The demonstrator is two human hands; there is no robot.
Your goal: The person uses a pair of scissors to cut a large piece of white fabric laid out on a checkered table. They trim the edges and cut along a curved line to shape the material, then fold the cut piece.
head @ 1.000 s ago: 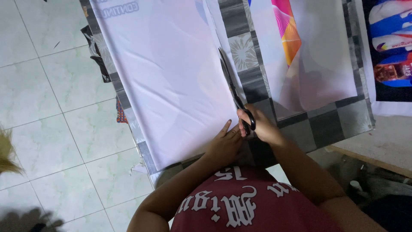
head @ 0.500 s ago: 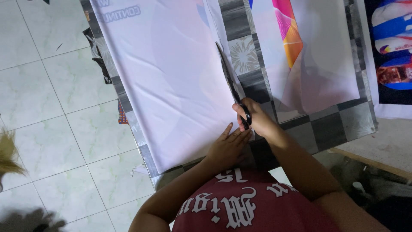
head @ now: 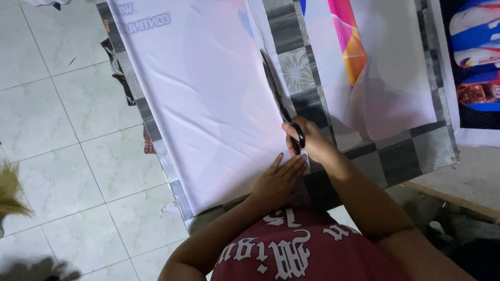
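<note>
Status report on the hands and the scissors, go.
Right hand gripping black scissors, blades along the white sheet's right edge. Left hand flat on the sheet, pinning it near the handles. Nothing on the cut line ahead; checkered table cover underneath.

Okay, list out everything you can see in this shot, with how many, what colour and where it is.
white sheet: one, white with faint grey print, spread over the table's left half
printed sheet: one, white with pink and orange, on the table's right half
dark print: one, blue, red and black, at the right edge
table cover: one, grey and black checks, under the sheets
scissors: one pair, black, blades along the white sheet's right edge
floor: white tiles, left side
shirt: one, dark red with white lettering, bottom centre
left hand: flat on the white sheet's near corner
right hand: fingers through the scissors' handles
</note>
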